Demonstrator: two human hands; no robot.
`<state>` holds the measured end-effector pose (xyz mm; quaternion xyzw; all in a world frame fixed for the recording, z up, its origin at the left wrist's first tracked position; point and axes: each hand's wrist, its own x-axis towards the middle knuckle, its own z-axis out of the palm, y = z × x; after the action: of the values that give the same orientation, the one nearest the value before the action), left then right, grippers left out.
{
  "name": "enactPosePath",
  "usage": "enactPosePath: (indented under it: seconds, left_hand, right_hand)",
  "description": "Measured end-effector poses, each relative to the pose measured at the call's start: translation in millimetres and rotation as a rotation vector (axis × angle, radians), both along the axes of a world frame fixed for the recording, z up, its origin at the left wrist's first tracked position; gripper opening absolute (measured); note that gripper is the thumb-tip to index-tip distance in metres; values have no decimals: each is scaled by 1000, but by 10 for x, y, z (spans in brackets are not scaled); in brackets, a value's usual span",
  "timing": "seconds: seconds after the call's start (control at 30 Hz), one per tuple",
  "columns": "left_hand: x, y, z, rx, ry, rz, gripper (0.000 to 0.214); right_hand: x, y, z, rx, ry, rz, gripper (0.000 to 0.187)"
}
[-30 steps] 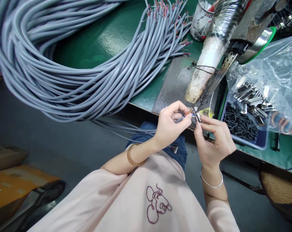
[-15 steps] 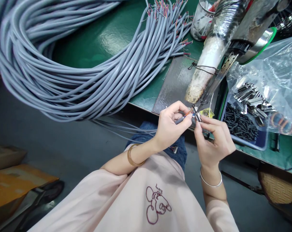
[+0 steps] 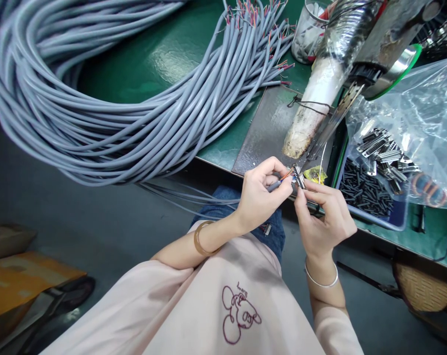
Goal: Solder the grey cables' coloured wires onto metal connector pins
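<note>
My left hand (image 3: 262, 195) is closed on the end of a grey cable (image 3: 274, 186), whose thin coloured wires (image 3: 287, 173) fan out between thumb and fingertips. Those wires reach a small metal connector (image 3: 298, 176), which my right hand (image 3: 323, 209) pinches between thumb and fingers from the other side. Just above the connector is the tip of a soldering iron (image 3: 329, 125), mounted pointing down over the bench edge; whether it touches the connector I cannot tell. A thin pale strand of wire (image 3: 323, 160) hangs near a yellow scrap (image 3: 315, 174) behind my right fingers.
A big bundle of grey cables (image 3: 164, 118) curves across the green bench (image 3: 216, 150). A taped duct (image 3: 308, 111) hangs over a dark plate (image 3: 262, 125). At right, a blue bin (image 3: 399, 217) holds black tubes (image 3: 364, 190) and a plastic bag (image 3: 423, 118) with connectors. Another wired connector (image 3: 267, 229) lies over my lap.
Both hands, with the cable and the connector, have shifted slightly down and left from the iron's tip. The connector shows a little more clearly now, and both grips are kept.
</note>
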<state>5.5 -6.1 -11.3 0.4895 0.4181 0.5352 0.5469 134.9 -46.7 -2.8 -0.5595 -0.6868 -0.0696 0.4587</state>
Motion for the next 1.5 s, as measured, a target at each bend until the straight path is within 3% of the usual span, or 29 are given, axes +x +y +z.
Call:
enactPosePath:
  seconds: [0.3,0.7,0.87,1.1,1.37,1.5]
  left_hand:
    - [-14,-17,-29,-31,-1,-27,14]
    - [-129,26,38,-244,-196,-220,17]
    - [-165,9,8,-218,-223,-225,19]
    - [-224,14,-9,-249,-256,-319,20]
    - [-180,29,-11,-229,-166,-223,17]
    - [-134,36,-11,-182,-148,-165,16]
  right_hand:
    - [19,-34,-49,4,-51,-11,20]
    - [41,-88,-78,35,-62,-27,19]
    - [22,-82,-53,-9,54,-12,16]
    - [20,-83,-46,-173,388,2,9]
    - [10,-71,-73,-13,82,-17,15]
    - [15,-47,-92,5,25,-16,17]
